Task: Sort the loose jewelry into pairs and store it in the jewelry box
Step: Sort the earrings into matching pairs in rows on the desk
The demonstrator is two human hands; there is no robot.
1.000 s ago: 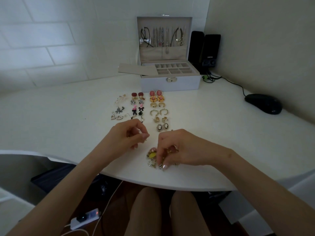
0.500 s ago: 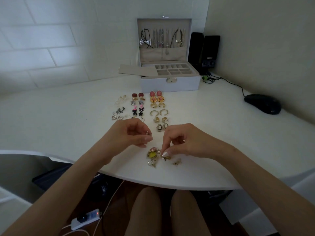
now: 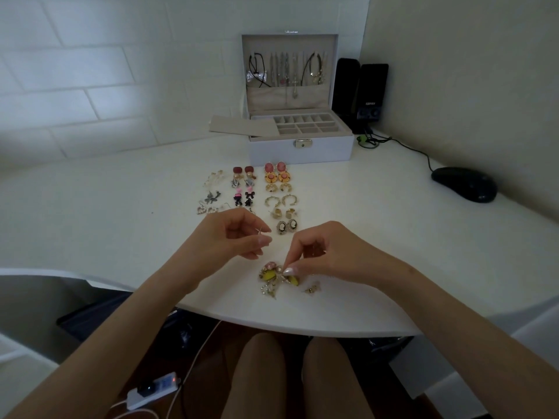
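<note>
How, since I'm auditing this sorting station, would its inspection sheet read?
Surface: white curved desk.
Job's things: open grey jewelry box at back; paired earrings in rows; unsorted jewelry heap near front edge.
Clutter: black computer mouse; two black speakers.
Hands: left hand pinches a thin silver earring; right hand pinches a heap piece.
Cables: black mouse cable; white cable under desk to a white power strip.
Surroundings: white tiled wall; beige wall right.
</note>
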